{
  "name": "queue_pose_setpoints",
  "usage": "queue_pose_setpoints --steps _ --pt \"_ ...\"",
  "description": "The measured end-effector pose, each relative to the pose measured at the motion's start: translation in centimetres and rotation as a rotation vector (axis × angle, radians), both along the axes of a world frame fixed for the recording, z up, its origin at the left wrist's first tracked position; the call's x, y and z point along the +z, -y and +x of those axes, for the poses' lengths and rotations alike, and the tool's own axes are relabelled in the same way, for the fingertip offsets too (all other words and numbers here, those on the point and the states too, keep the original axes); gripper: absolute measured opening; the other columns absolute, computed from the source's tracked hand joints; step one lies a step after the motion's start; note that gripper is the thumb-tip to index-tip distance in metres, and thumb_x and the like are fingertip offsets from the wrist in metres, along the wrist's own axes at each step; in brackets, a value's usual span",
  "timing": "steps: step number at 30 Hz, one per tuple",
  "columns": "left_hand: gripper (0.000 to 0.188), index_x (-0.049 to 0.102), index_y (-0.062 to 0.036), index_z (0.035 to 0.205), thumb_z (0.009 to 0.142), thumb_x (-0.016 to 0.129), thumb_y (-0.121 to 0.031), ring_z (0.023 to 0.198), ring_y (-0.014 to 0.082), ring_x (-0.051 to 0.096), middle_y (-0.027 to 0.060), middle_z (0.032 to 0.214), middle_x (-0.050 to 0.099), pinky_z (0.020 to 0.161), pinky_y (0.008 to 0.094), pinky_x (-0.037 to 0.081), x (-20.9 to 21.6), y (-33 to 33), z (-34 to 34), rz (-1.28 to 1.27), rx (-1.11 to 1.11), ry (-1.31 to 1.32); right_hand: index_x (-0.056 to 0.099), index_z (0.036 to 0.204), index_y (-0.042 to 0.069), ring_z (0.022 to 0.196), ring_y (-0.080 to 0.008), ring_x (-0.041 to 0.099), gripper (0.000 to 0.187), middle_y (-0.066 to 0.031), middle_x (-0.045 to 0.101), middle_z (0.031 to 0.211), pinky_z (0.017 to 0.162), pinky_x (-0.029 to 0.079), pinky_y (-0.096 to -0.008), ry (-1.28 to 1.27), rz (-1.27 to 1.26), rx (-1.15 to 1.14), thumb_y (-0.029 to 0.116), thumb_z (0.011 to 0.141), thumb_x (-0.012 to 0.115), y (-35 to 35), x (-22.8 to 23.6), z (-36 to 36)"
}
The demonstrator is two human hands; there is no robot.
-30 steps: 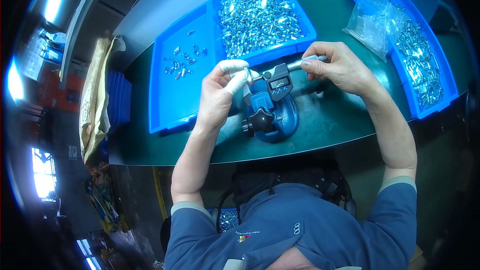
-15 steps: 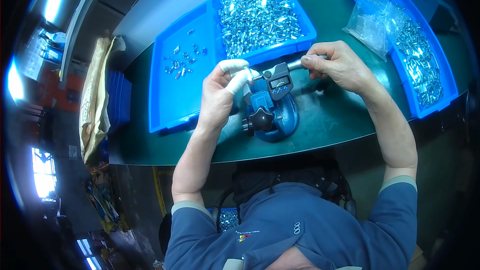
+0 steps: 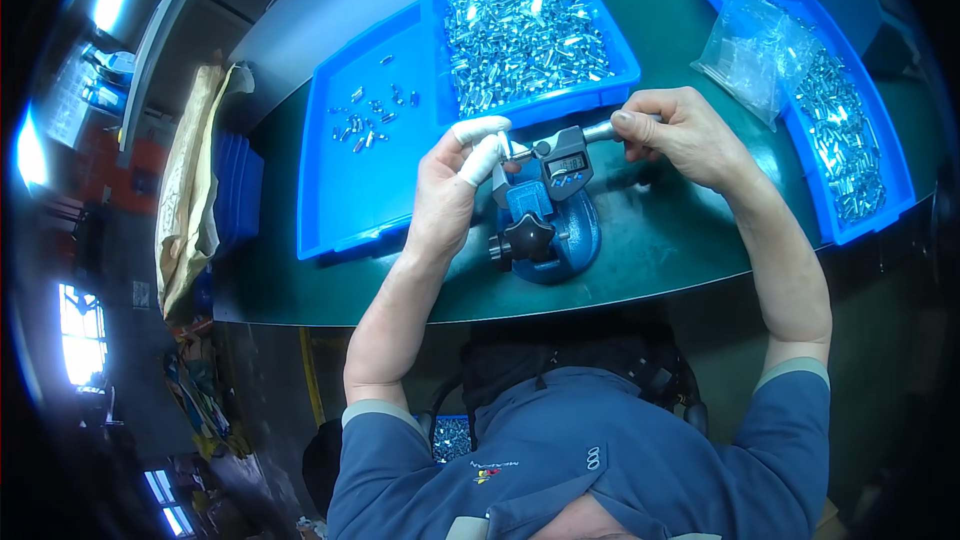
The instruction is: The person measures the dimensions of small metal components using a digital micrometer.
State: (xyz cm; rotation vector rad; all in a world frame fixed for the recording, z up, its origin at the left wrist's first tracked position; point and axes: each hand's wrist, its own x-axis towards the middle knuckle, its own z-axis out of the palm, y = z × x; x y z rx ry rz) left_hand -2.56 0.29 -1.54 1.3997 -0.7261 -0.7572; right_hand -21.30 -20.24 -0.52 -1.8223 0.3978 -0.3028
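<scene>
A digital micrometer [image 3: 566,162] with a small display is clamped in a blue stand [image 3: 577,230] that has a black knob [image 3: 527,237]. My left hand [image 3: 447,185], with white covers on the thumb and a finger, pinches a small shiny metal part [image 3: 505,145] at the micrometer's measuring gap. The fingertips hide much of that part, and I cannot tell whether both jaws touch it. My right hand [image 3: 692,137] is closed round the micrometer's thimble [image 3: 602,131], thumb and fingers gripping its outer end.
Behind the micrometer stands a blue tray [image 3: 628,75] heaped with small metal parts. Left of it, a shallower blue tray [image 3: 330,210] holds several scattered ones. At the right, a clear plastic bag [image 3: 740,55] lies over another filled blue tray [image 3: 880,215]. The green table's [image 3: 660,260] front edge curves before me.
The view has shifted slightly. Both hands keep their grips, and the metal part shows a little more between my left fingertips.
</scene>
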Motion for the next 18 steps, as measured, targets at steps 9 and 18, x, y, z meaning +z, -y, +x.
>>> queue_pose_setpoints --steps 9,18 --pt "0.026 0.061 -0.0037 0.12 0.096 0.061 -0.014 0.086 0.0142 0.067 0.0078 0.097 0.068 0.076 0.024 0.051 0.12 0.15 0.1 -0.004 -0.016 -0.037 0.069 0.086 0.003 0.072 -0.0104 0.061 0.041 -0.0032 0.065 0.073 0.068 0.048 -0.0261 -0.005 0.002 -0.003 0.043 0.093 0.064 0.06 0.25 0.09" --pt "0.028 0.061 -0.0031 0.12 0.094 0.064 -0.014 0.085 0.0129 0.066 0.0096 0.096 0.07 0.074 0.024 0.051 0.1 0.25 0.12 -0.004 -0.016 0.026 0.067 0.09 0.003 0.074 -0.0111 0.061 0.037 -0.0038 0.064 0.075 0.071 0.049 -0.0262 0.018 0.025 -0.008 0.04 0.092 0.066 0.16 0.0 0.02"
